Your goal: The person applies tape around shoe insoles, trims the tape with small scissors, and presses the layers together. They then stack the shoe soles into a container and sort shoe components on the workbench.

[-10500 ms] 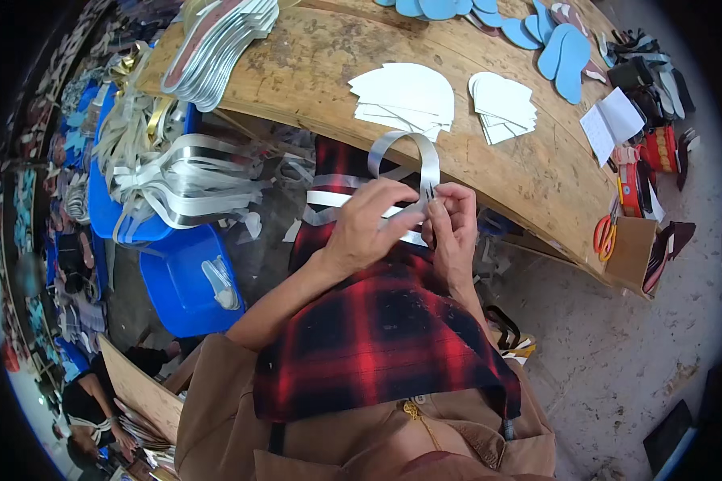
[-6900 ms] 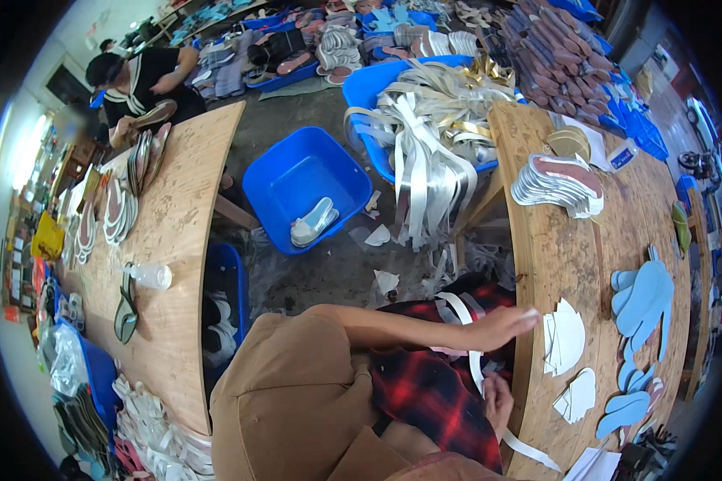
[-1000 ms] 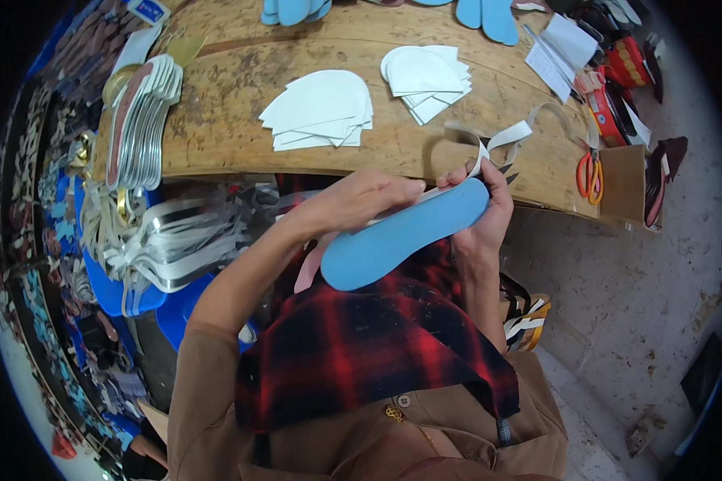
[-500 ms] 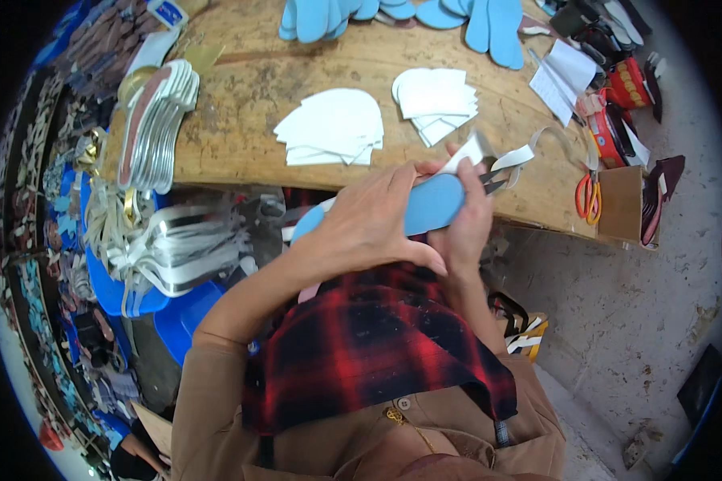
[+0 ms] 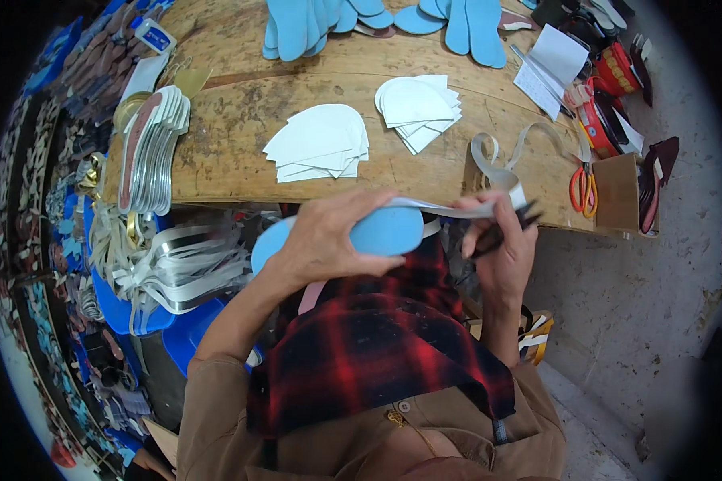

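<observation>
My left hand is wrapped round a blue shoe insole, level in front of the table edge. A white strip runs along the insole's far edge and stretches right to my right hand. The fingers of that hand are closed on the strip, and a pair of dark scissors is also held in it, its handles partly hidden in the palm. From the right hand the strip carries on as a loose curling tape over the table. My left palm covers the middle of the insole.
Two piles of white cut pieces, the left and the right, lie on the wooden table. Blue insoles are at the back. Orange-handled scissors lie beside a cardboard box. Stacked insoles stand left, above hanging white strips.
My right hand has moved right and away from the insole, drawing the strip out straight between the hands. My left hand and the insole have shifted left and slightly nearer me.
</observation>
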`<state>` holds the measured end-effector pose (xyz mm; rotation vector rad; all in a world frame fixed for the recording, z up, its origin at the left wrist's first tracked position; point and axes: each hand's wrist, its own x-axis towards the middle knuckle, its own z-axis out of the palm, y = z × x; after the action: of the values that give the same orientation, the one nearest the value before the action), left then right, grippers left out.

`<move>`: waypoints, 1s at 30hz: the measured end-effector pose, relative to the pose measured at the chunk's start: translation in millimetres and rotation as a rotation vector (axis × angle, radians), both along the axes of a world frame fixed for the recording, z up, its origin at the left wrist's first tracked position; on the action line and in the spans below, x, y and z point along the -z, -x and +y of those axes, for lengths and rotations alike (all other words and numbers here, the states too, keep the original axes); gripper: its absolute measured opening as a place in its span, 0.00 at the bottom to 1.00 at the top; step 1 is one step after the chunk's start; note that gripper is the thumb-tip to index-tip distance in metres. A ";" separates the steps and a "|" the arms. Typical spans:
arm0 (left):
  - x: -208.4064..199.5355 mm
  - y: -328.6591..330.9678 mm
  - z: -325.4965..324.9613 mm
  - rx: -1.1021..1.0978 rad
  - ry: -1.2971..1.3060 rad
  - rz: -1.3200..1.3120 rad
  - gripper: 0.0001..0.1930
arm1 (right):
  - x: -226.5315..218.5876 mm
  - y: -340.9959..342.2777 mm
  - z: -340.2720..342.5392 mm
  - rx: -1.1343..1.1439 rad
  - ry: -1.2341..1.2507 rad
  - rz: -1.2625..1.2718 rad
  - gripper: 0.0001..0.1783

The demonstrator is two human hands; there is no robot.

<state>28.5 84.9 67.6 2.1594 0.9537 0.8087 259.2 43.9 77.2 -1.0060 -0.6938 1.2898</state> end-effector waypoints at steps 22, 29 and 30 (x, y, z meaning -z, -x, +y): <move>10.0 -81.7 69.8 -0.191 0.993 -0.979 0.16 | 5.3 21.7 46.3 0.102 -0.232 -0.474 0.14; 40.8 -84.9 58.6 -0.293 0.967 -0.966 0.17 | 31.7 11.5 4.7 -0.035 -0.320 -0.457 0.13; 42.6 -86.3 58.4 -0.315 1.078 -1.001 0.17 | 33.9 6.5 4.2 -0.083 -0.304 -0.478 0.13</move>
<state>114.7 143.4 24.9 0.5499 0.8467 1.0153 252.7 48.0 43.3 -1.0478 -1.2682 0.9766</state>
